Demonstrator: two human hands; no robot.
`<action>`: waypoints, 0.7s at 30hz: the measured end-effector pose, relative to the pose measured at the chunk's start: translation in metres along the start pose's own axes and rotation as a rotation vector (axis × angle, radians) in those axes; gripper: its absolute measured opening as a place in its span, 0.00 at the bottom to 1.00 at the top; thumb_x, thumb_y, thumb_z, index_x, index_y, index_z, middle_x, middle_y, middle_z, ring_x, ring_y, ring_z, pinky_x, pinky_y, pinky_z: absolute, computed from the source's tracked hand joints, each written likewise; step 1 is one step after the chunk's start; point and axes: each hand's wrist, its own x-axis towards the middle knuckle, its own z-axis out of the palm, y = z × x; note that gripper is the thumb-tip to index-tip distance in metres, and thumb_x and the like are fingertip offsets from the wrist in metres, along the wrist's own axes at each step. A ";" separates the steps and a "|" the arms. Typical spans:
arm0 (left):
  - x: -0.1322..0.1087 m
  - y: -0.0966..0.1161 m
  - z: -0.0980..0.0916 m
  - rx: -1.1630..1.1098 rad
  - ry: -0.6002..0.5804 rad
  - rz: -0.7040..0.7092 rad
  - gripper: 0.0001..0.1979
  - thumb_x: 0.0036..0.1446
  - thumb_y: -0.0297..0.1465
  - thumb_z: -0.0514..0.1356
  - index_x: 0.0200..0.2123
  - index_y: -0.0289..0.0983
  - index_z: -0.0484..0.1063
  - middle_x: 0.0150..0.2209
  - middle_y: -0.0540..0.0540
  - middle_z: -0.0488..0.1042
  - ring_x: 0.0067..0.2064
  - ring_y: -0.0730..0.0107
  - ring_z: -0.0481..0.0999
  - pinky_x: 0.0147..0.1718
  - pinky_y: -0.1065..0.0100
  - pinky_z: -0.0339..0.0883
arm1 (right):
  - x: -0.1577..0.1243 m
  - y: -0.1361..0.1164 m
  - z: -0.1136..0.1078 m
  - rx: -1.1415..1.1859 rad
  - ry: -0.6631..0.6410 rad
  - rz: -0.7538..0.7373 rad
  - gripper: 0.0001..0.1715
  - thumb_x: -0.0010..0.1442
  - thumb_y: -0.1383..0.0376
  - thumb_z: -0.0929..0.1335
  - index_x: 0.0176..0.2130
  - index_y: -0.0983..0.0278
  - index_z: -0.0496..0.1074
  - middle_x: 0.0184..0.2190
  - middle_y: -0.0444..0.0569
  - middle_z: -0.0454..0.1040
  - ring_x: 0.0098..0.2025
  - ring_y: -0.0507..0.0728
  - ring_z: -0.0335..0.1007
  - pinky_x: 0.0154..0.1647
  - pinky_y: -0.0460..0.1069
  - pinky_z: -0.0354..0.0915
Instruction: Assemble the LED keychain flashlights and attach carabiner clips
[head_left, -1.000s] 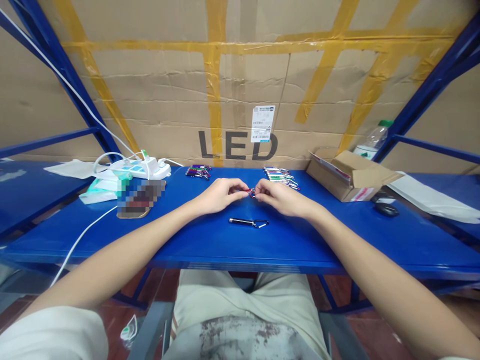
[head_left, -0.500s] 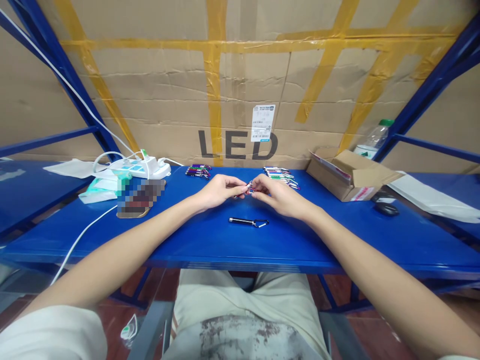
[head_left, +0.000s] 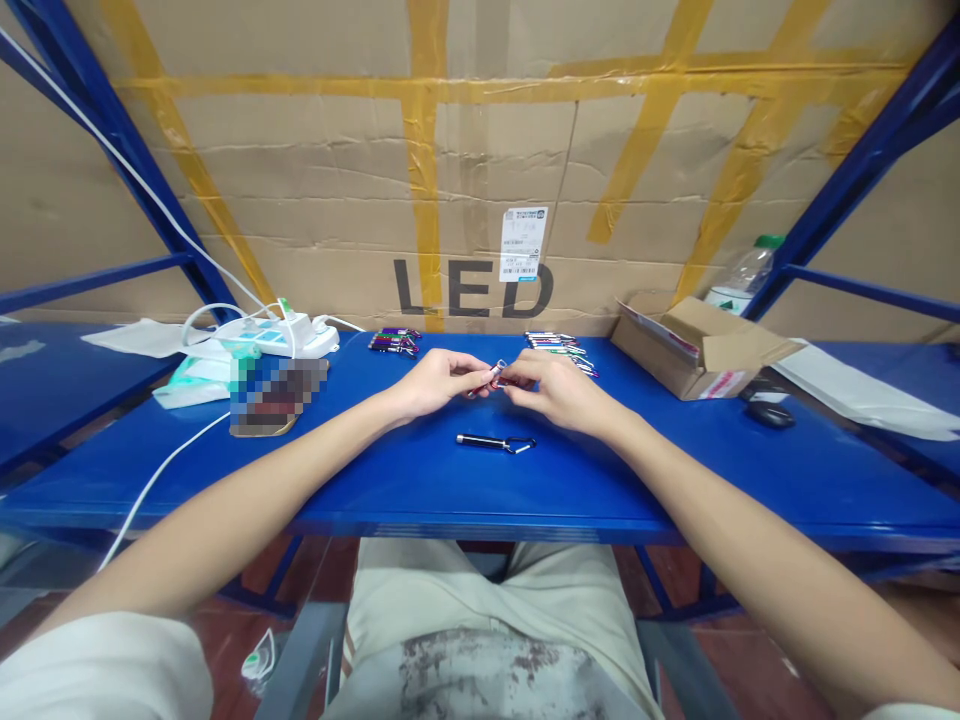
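My left hand (head_left: 435, 382) and my right hand (head_left: 553, 388) meet over the middle of the blue table (head_left: 420, 480). Together they pinch a small red keychain flashlight (head_left: 495, 375) just above the surface. A black keychain flashlight (head_left: 493, 442) with a clip lies on the table right in front of my hands. Behind my left hand is a small pile of coloured flashlights (head_left: 395, 343). A longer row of flashlights (head_left: 559, 347) lies behind my right hand.
An open cardboard box (head_left: 701, 350) sits at the right with a plastic bottle (head_left: 742, 278) behind it and a black mouse (head_left: 770, 414) beside it. A white power strip (head_left: 281, 337) with cables lies at the left. Taped cardboard marked LED (head_left: 472, 290) forms the back wall.
My hands have lifted the red flashlight slightly and tilted it. The view has shifted a little. The black flashlight has stayed where it was.
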 end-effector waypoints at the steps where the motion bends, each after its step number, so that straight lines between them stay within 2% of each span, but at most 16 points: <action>1: 0.000 0.000 0.000 0.006 -0.004 0.010 0.29 0.54 0.54 0.75 0.44 0.33 0.86 0.40 0.40 0.86 0.41 0.63 0.82 0.45 0.61 0.75 | 0.000 0.000 0.000 0.005 0.003 0.005 0.13 0.73 0.65 0.69 0.51 0.62 0.84 0.42 0.54 0.81 0.44 0.61 0.75 0.47 0.53 0.68; 8: -0.001 0.001 0.000 0.074 -0.030 0.077 0.28 0.56 0.52 0.75 0.46 0.33 0.86 0.43 0.38 0.87 0.45 0.58 0.85 0.51 0.57 0.77 | 0.002 0.002 0.006 0.054 0.063 0.023 0.13 0.69 0.70 0.70 0.45 0.63 0.86 0.37 0.52 0.82 0.39 0.59 0.76 0.42 0.51 0.66; 12: 0.000 0.000 -0.001 0.088 -0.005 0.117 0.28 0.57 0.52 0.74 0.47 0.33 0.85 0.44 0.38 0.87 0.46 0.56 0.85 0.53 0.55 0.77 | 0.003 0.007 0.008 0.135 0.075 0.086 0.12 0.70 0.65 0.72 0.48 0.63 0.87 0.38 0.52 0.83 0.38 0.59 0.77 0.41 0.51 0.66; 16: 0.001 -0.003 -0.002 0.112 0.014 0.144 0.29 0.58 0.52 0.73 0.49 0.33 0.85 0.45 0.38 0.87 0.47 0.55 0.85 0.54 0.54 0.76 | 0.004 0.011 0.008 0.117 0.095 0.112 0.13 0.70 0.61 0.72 0.47 0.63 0.86 0.38 0.52 0.84 0.39 0.60 0.77 0.42 0.53 0.67; 21: -0.002 -0.001 -0.002 0.299 0.097 0.230 0.23 0.64 0.50 0.69 0.49 0.37 0.86 0.49 0.40 0.86 0.48 0.57 0.83 0.53 0.58 0.74 | 0.005 0.011 0.005 0.091 0.128 0.141 0.13 0.69 0.59 0.72 0.45 0.60 0.87 0.38 0.52 0.86 0.39 0.61 0.77 0.42 0.54 0.68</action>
